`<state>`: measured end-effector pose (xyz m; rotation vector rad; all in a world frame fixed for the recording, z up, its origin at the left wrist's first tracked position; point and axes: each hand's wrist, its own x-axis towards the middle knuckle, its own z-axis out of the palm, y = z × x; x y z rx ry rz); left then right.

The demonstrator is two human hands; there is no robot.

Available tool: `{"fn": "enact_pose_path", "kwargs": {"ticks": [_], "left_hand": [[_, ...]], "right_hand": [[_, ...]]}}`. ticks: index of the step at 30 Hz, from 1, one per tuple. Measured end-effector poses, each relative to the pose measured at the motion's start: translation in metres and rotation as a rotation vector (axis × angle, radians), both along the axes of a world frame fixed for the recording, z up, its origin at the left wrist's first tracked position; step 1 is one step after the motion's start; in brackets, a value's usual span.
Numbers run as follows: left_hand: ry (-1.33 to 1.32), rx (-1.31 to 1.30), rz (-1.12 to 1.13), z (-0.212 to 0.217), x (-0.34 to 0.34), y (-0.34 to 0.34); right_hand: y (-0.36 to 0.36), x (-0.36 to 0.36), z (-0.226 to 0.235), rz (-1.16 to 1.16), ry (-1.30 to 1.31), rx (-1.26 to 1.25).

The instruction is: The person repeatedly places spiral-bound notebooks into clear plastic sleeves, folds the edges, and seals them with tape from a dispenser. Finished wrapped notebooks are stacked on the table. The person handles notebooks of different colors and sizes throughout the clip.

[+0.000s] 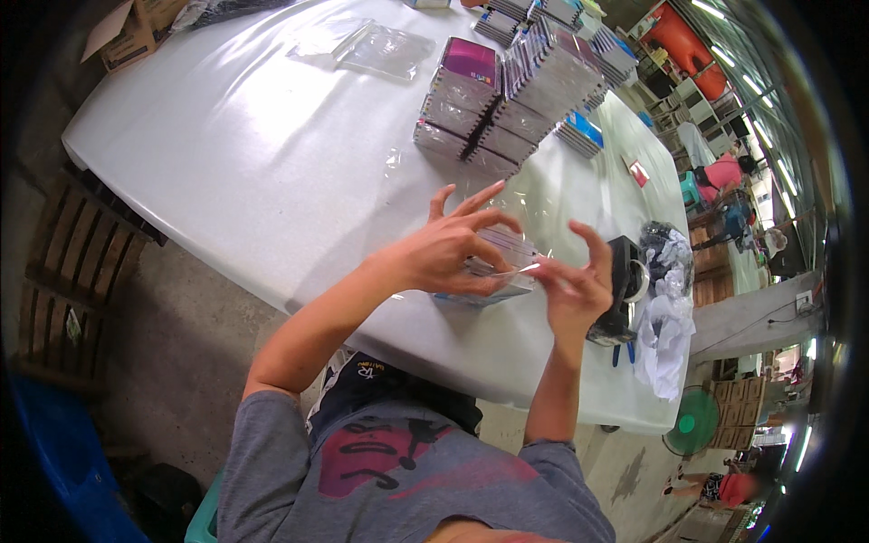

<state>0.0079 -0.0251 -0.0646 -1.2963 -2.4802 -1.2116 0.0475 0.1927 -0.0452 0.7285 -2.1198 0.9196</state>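
Our right hand [579, 288] pinches slippery-looking film [525, 269]; our left hand [457, 252], grip unclear, covers a probably firm pack [507, 290] best held by its edges.

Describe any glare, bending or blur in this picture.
In the head view, strong glare whitens patches of the white table, whose edges bow; the head view's corners go black; also in the head view, ceiling lights at right burn to white streaks, and a distant person in pink looks soft.

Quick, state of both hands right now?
Left hand: fingers partly spread at the wrapped bundle; grip cannot be told.
Right hand: closed, pinching clear film.
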Motion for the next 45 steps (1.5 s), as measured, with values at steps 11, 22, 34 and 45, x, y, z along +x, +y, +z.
{"fn": "enact_pose_path", "kwargs": {"ticks": [11,22,34,45], "left_hand": [[-0.336,0.357,0.019,0.010,-0.034,0.015],[-0.329,0.484,0.236,-0.009,-0.030,0.023],[-0.908,0.443,0.093,-0.009,-0.020,0.007],[-0.885,0.364,0.077,-0.011,-0.025,0.008]], "right_hand": [[-0.033,0.006,-0.013,0.167,-0.839,-0.574],[-0.026,-0.022,-0.006,0.138,-0.883,-0.637],[0.018,-0.034,-0.001,0.399,-1.227,-0.680],[-0.004,-0.084,0.004,0.397,-0.990,-0.612]]}}
